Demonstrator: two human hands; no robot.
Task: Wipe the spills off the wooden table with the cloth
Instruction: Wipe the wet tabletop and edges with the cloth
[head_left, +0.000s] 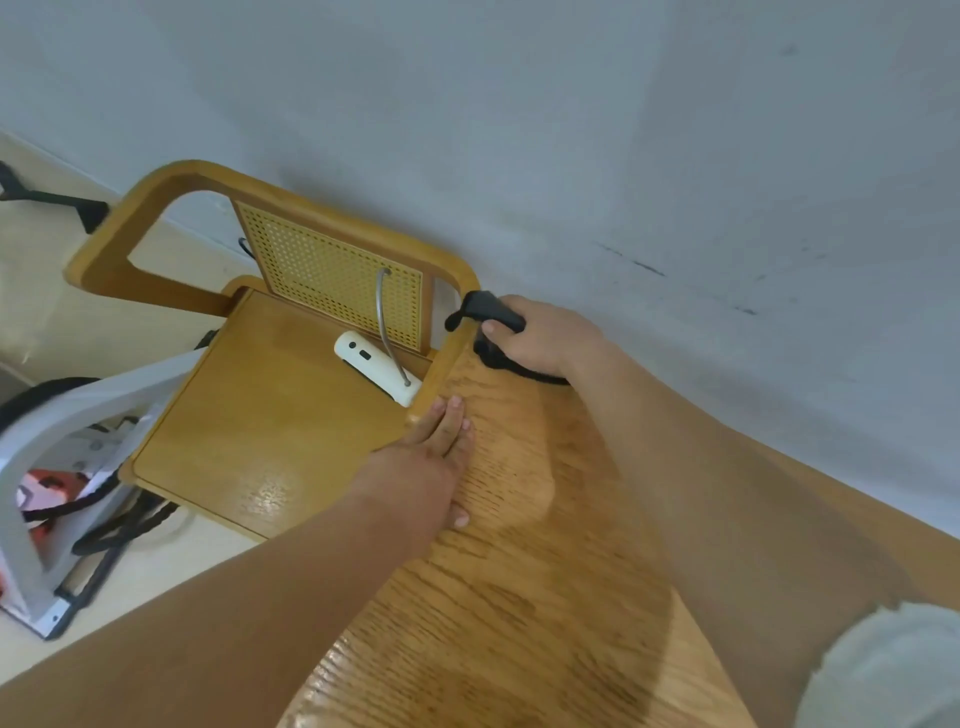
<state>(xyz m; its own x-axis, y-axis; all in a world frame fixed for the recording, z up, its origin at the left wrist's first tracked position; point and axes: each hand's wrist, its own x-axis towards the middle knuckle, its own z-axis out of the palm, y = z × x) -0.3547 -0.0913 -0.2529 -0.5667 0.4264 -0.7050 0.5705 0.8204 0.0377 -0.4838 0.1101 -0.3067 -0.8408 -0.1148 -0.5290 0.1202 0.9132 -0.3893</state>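
Fingers (500, 332) round black cloth (488, 307) (right hand (545, 338)), left hand (431, 467) on table (519, 597)

Table (519, 597): wood, visible grain, glossy varnish. Chair seat (260, 426): same glossy wood; back panel (322, 265): perforated cane weave, matt. Cloth (493, 310): black, matt; wall (623, 130): matt paint.
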